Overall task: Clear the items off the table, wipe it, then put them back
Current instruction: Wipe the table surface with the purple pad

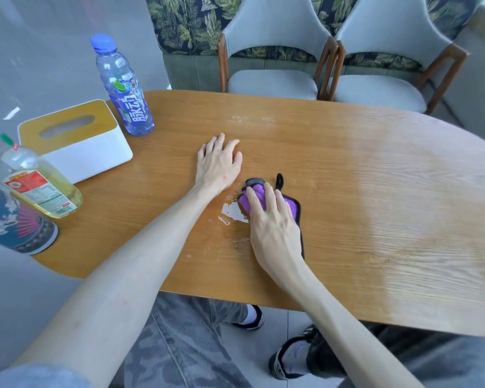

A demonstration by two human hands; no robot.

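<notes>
My right hand (272,219) presses a purple cloth with black trim (291,207) onto the wooden table (347,191), fingers spread over its bunched front end. A wet patch (233,212) glistens just left of the cloth. Palm down, my left hand (219,161) rests flat on the table a little further away, fingers straight. At the table's left end stand a blue-capped drink bottle (123,88), a white tissue box with a wooden lid (76,138), a bottle of yellow oil (39,183) and a dark patterned can (14,222).
Two grey padded chairs (272,79) (381,91) with wooden frames stand at the table's far side. My legs and shoes show below the near edge. A grey wall lies to the left.
</notes>
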